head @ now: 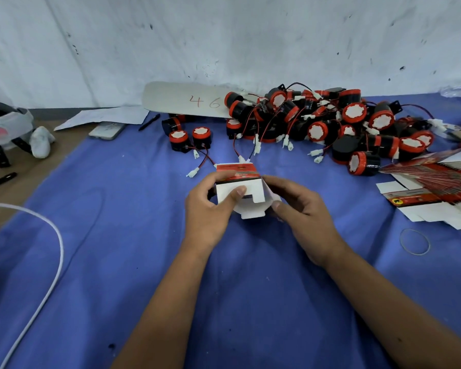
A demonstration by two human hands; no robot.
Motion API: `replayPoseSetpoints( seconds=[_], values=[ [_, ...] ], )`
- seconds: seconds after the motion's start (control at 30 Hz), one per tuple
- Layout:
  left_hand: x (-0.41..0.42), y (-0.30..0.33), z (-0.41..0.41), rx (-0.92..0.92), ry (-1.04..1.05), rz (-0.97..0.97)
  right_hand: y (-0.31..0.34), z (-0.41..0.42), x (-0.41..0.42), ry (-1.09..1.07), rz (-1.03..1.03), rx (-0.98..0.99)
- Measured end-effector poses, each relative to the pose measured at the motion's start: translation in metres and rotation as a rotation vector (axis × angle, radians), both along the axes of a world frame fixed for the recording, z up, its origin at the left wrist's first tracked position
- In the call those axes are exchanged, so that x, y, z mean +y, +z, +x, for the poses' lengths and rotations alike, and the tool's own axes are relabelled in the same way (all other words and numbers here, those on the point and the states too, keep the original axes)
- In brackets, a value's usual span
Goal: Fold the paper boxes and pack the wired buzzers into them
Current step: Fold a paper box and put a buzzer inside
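Over blue cloth [96, 235], box [240, 194] between both hands' grip

Single head-worn wide-angle view, looking forward and down, close over the counter [117, 262], its far edge against the wall [224, 35].

Blue cloth [117, 249] bears buzzers [330, 121] — flat boxes [437, 187], rubber band [415, 241].

Blue cloth [91, 249] spread over the table. White cable [54, 235] curving across its left side. Phone [107, 129] and black pen [149, 122] near the far edge. Cardboard sheet [186, 100] marked "46" against the wall. Rubber band [415, 241] lying at right.
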State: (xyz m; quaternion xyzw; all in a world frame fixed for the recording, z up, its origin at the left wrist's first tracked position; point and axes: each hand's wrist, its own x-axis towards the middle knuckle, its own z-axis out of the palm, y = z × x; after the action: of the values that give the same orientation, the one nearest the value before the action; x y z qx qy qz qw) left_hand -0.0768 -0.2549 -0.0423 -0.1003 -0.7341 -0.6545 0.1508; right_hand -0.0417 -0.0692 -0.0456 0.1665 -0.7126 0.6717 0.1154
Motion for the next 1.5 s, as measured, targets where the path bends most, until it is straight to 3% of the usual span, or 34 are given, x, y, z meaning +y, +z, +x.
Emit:
replayPoseSetpoints(
  seconds=[0.3, 0.43, 0.63, 0.77, 1.1, 1.17, 1.33, 1.5],
  values=[
    [-0.001, 0.001, -0.001, 0.03, 0.077, 0.031, 0.001, -0.002, 0.002, 0.019, -0.275, -0.157],
    [-0.002, 0.002, 0.0, 0.031, -0.001, 0.071, 0.001, -0.003, 0.001, 0.06, -0.084, -0.106],
    [0.009, 0.002, 0.006, 0.134, -0.091, -0.185, -0.002, -0.003, -0.001, -0.08, -0.021, -0.099],
    [0.01, 0.0, 0.008, 0.12, -0.124, -0.255, -0.003, -0.003, -0.001, -0.112, -0.019, -0.097],
    [0.016, -0.007, 0.005, 0.193, 0.057, -0.231, -0.006, -0.003, -0.001, -0.234, 0.089, -0.031],
    [0.015, -0.005, 0.005, 0.204, 0.088, -0.229, -0.005, -0.002, -0.001, -0.19, 0.063, -0.026],
    [0.005, -0.001, 0.001, 0.113, 0.16, -0.071, 0.002, -0.002, 0.002, 0.068, -0.36, -0.209],
    [0.005, -0.001, 0.001, 0.07, 0.1, -0.027, 0.003, 0.001, -0.001, 0.118, -0.195, -0.105]
  ],
)
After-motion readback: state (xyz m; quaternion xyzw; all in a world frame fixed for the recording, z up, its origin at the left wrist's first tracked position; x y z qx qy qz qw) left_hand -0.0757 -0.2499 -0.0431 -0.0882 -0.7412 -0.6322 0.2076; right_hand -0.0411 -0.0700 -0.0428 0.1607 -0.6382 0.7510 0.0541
